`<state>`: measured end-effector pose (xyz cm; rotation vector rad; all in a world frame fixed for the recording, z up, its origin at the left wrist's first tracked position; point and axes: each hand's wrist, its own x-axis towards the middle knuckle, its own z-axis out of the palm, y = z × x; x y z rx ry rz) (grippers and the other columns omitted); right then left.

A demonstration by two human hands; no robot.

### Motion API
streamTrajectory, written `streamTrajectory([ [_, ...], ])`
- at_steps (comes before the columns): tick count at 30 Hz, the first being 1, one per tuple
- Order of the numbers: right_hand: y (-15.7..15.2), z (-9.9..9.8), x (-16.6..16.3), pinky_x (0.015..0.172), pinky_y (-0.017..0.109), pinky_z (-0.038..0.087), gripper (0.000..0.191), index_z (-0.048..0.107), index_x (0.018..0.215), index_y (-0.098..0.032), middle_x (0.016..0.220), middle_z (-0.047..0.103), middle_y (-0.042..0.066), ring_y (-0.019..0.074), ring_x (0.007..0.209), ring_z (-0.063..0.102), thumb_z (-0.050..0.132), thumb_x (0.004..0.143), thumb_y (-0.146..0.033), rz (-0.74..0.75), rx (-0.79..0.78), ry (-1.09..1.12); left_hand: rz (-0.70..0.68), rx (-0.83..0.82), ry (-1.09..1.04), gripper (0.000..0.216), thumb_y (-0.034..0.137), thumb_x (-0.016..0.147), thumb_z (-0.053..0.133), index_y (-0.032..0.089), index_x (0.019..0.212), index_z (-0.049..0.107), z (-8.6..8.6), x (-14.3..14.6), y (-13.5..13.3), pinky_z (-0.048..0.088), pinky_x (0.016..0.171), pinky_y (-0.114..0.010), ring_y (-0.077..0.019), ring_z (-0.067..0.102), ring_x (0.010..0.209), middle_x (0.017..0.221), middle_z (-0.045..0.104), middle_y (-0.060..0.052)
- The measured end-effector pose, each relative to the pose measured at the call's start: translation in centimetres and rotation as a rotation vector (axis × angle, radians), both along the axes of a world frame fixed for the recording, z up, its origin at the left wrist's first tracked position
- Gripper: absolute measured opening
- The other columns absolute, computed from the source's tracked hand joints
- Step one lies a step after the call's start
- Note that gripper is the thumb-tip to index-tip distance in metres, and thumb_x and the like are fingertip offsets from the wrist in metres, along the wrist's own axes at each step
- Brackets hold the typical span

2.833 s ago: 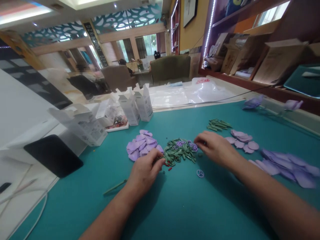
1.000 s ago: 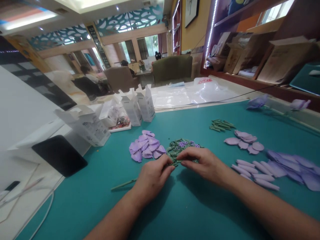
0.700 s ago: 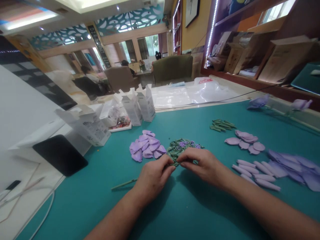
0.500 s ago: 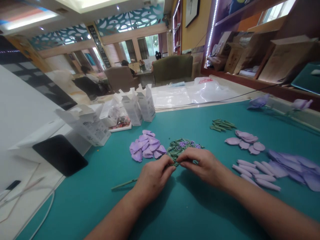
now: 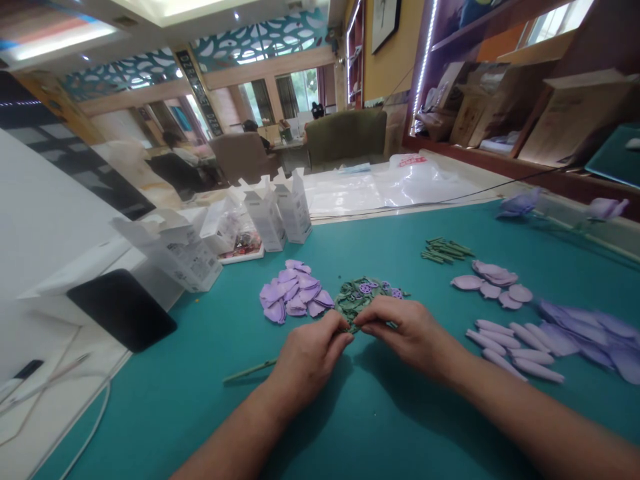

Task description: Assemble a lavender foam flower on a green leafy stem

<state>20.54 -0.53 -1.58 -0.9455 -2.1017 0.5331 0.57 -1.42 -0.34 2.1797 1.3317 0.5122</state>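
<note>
My left hand [image 5: 313,350] is closed, thumb against the fingers. A thin green stem [image 5: 250,370] sticks out to its left, in line with the pinched fingertips; its middle is hidden by the hand. My right hand [image 5: 403,330] is pinched too, its fingertips almost touching those of the left. What lies between the right fingertips is too small and covered to make out. Just behind both hands is a heap of small green parts [image 5: 353,297] with some purple wheel-shaped pieces [image 5: 367,288] on top. Left of it lies a pile of lilac petals [image 5: 295,293].
To the right lie green sticks [image 5: 445,250], rounded pink pieces [image 5: 493,277], pale tapered pieces [image 5: 533,357] and large purple petals [image 5: 595,333]. Open white boxes [image 5: 293,207] and a black tablet-like slab [image 5: 123,310] stand left on the green mat [image 5: 380,427]. People sit farther back.
Almost nothing differs. Both hands keep the same pinch at the same spot; the whole view has shifted very slightly.
</note>
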Motion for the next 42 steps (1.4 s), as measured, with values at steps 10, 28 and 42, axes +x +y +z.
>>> streamTrajectory([
  [10, -0.3, -0.3, -0.4, 0.065, 0.023, 0.047, 0.013, 0.067, 0.085, -0.021, 0.077, 0.067, 0.001, 0.0136, 0.072, 0.062, 0.055, 0.089, -0.017, -0.011, -0.055, 0.034, 0.005, -0.028, 0.027, 0.01, 0.026, 0.09, 0.046, 0.02, 0.085, 0.052, 0.1, 0.3, -0.2, 0.035, 0.059, -0.025, -0.0145, 0.052, 0.061, 0.066, 0.057, 0.002],
  [28, 0.2, -0.4, 0.0, 0.067, 0.025, 0.047, 0.017, 0.066, 0.089, -0.022, 0.08, 0.068, 0.003, 0.0154, 0.074, 0.063, 0.05, 0.091, -0.019, -0.081, 0.043, 0.008, -0.017, 0.063, 0.258, 0.023, 0.031, 0.094, 0.043, 0.02, 0.087, 0.062, 1.3, -0.6, 0.4, 0.035, 0.06, -0.025, -0.0166, 0.058, 0.07, 0.079, 0.066, -0.002],
  [42, 0.0, -1.1, 0.4, 0.063, 0.027, 0.043, 0.02, 0.061, 0.084, -0.021, 0.08, 0.067, 0.004, 0.0176, 0.073, 0.06, 0.043, 0.093, -0.016, -0.111, 0.147, -0.337, -0.071, 0.104, 0.336, 0.025, 0.029, 0.095, 0.04, 0.02, 0.078, 0.055, 0.6, -0.2, 0.4, 0.027, 0.054, -0.026, -0.0163, 0.052, 0.063, 0.069, 0.058, -0.001],
])
